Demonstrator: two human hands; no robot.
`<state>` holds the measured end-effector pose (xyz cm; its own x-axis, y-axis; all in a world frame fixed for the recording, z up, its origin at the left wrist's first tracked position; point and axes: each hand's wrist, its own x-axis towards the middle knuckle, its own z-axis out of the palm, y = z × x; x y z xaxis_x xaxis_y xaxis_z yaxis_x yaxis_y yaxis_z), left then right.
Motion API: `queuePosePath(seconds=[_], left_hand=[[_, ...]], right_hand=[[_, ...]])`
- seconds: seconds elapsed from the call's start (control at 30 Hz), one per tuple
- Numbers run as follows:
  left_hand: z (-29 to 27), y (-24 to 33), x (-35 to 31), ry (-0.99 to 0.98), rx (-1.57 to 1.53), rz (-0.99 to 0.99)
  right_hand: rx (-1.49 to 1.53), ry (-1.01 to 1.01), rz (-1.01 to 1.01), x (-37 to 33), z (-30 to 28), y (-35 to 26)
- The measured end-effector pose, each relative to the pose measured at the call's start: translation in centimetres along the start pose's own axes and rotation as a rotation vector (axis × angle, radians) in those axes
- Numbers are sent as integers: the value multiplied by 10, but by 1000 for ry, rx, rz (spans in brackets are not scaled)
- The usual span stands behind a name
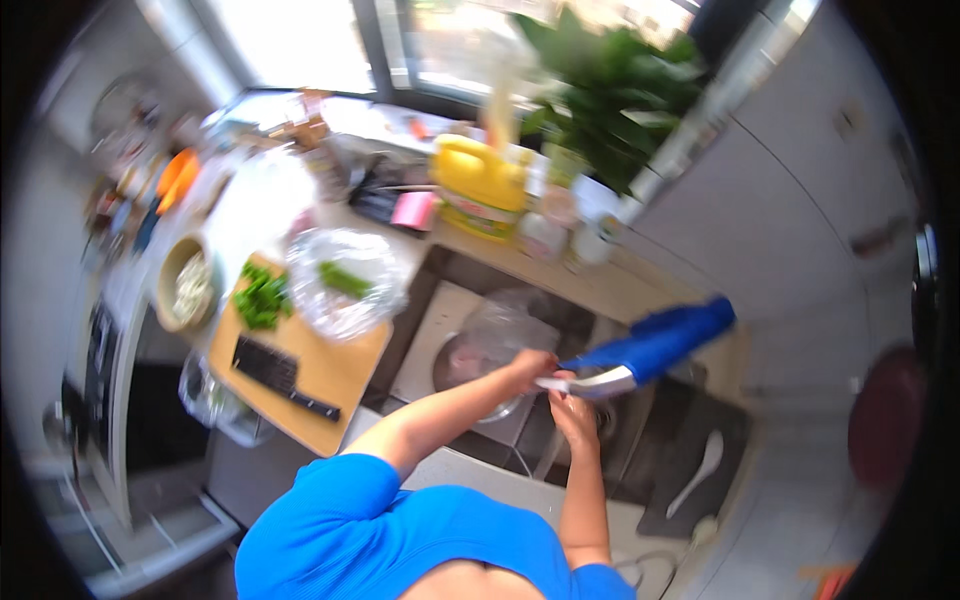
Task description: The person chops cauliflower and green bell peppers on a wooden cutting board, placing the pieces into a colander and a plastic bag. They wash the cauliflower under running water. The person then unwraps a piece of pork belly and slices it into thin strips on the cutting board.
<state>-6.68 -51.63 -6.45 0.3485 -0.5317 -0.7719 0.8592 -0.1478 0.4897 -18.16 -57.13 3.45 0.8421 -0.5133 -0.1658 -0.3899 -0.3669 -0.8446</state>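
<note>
5 o'clock: 2 hands (533, 368) (575, 418) | 8 o'clock: 1 cutting board (345, 372), 1 cleaver (265, 363) | 9 o'clock: 1 bowl (170, 262) | 12 o'clock: 1 yellow jug (478, 188) | 4 o'clock: 1 white spoon (710, 457)

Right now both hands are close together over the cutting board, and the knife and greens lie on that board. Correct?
Not quite. The head view shows the left hand and right hand close together over the sink, not the board. The knife and greens do lie on the cutting board.
</note>
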Motion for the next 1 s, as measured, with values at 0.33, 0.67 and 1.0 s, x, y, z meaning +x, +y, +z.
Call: queuePosePath(seconds=[0.33, 0.67, 1.0], left_hand=[[-40, -33, -11, -150, 1595, 915], [-48, -36, -95, -103, 1931, 825], [-115, -17, -178, -196, 1133, 659]], right_hand=[[-279, 908, -222, 95, -111, 159], [287, 175, -99, 34, -124, 31], [285, -389, -1, -76, 28, -5]])
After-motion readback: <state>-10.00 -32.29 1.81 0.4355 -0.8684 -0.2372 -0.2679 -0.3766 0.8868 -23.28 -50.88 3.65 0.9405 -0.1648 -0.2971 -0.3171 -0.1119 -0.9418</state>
